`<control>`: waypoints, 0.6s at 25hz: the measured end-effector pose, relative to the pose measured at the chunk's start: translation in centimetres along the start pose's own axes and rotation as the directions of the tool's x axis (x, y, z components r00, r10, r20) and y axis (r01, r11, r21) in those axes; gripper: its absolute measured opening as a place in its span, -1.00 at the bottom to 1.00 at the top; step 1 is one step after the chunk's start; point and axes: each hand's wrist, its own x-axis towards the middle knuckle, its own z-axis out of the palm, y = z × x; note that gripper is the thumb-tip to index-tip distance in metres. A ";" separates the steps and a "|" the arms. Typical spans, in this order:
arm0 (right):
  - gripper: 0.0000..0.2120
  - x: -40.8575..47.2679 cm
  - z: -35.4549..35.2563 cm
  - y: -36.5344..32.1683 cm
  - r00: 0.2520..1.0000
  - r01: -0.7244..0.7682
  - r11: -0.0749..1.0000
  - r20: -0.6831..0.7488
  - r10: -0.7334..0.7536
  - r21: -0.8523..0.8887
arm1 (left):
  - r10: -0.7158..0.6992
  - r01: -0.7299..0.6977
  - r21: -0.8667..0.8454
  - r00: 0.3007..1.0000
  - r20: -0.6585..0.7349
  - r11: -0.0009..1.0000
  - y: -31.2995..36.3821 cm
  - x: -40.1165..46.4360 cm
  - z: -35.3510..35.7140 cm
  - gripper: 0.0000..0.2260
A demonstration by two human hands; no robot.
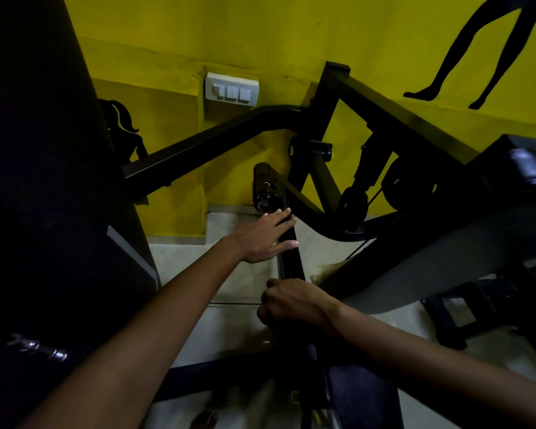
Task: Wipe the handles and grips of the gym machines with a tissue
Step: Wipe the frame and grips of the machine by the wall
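Note:
A black machine bar [293, 264] runs down the middle of the view, from a black foam roller grip [264, 187] at its far end. My left hand [263, 238] lies on the upper part of this bar, fingers stretched over it and thumb on the near side. My right hand [294, 303] is closed around the bar lower down. No tissue shows in either hand; whatever the right fist holds is hidden by the fingers.
The black machine frame [217, 134] crosses in front of a yellow wall with a white switch plate [232, 89]. A dark padded upright [44, 181] fills the left side. A grey seat pad [446, 258] sits to the right over a pale tiled floor [239, 280].

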 end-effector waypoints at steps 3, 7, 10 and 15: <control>-0.75 0.5 0.2 -0.7 0.999 -0.019 0.997 0.026 0.021 -0.080 | -0.005 0.005 -0.005 1.000 0.004 1.000 0.6 -0.6 -0.1 -0.38; -0.77 -0.3 0.4 -1.7 0.998 0.017 0.999 0.055 -0.018 0.027 | -0.012 0.012 0.001 1.000 -0.009 1.000 1.3 -1.2 0.0 -0.38; -0.77 -1.1 -0.2 -1.5 0.999 -0.024 0.988 0.037 0.019 0.153 | -0.006 0.006 0.016 1.000 0.002 1.000 1.5 -1.6 0.1 -0.37; -0.74 -1.3 0.2 -1.8 1.000 0.022 1.000 -0.012 -0.023 -0.005 | -0.017 0.016 0.003 1.000 0.016 1.000 2.1 -2.2 0.1 -0.37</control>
